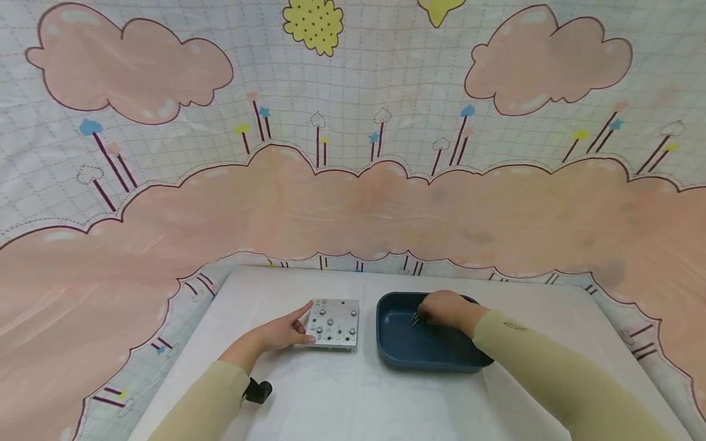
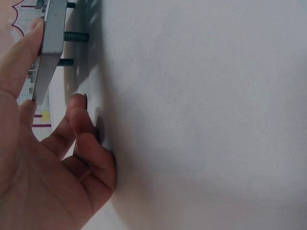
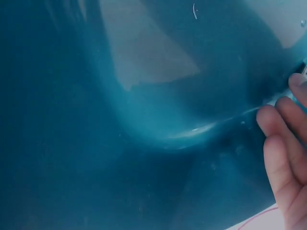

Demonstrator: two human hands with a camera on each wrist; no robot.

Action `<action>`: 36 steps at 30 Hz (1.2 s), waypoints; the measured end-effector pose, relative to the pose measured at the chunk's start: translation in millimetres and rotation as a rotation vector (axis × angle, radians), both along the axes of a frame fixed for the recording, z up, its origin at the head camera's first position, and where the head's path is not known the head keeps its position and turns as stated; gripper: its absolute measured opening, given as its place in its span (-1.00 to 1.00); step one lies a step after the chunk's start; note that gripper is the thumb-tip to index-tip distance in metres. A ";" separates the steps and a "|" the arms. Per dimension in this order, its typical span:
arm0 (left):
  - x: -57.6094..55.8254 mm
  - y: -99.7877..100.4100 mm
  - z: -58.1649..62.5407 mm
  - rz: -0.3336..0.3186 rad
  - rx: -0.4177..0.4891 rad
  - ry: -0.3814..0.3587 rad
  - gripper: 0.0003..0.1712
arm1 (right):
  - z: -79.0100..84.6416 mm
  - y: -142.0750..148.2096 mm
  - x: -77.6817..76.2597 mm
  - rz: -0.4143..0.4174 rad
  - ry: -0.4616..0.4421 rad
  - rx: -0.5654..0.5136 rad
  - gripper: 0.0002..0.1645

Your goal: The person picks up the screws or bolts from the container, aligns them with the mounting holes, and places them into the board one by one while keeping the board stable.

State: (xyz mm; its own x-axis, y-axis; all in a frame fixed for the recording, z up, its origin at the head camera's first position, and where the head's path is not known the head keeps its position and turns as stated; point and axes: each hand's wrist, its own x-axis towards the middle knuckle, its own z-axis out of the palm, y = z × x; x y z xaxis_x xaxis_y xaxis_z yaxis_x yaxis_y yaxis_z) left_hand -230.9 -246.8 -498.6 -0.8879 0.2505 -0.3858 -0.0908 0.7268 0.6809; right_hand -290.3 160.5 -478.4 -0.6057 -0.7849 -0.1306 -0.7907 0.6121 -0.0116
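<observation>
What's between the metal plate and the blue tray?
Nothing: the head view shows only a bare strip of white table between the metal plate and the blue tray.

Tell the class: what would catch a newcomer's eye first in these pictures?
Probably the blue tray right of centre on the white table, with the right hand inside it pinching small metal screws. Beside it to the left lies a metal plate studded with screws, its left edge held by the left hand. Behind hangs a cloth printed with pink clouds.
</observation>
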 end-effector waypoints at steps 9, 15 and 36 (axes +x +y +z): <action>-0.8 0.0 0.2 -0.016 0.006 0.005 0.16 | -3.4 -1.8 -1.5 -0.111 -0.094 0.002 -0.83; 1.6 -0.4 3.1 -0.008 0.019 -0.005 0.17 | 0.8 -2.0 -0.4 -0.158 -0.153 -0.013 -0.83; 0.2 -2.7 -0.3 -0.006 0.023 -0.007 0.16 | -8.6 -4.2 -0.2 -0.079 -0.132 -0.012 -0.84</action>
State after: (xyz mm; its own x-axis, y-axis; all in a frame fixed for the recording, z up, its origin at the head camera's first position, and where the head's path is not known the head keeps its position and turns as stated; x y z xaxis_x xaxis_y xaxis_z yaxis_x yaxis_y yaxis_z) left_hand -230.7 -249.5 -498.9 -0.8837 0.2652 -0.3857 -0.0907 0.7115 0.6968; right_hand -290.5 156.3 -487.1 -0.6440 -0.7374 -0.2038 -0.7310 0.6716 -0.1203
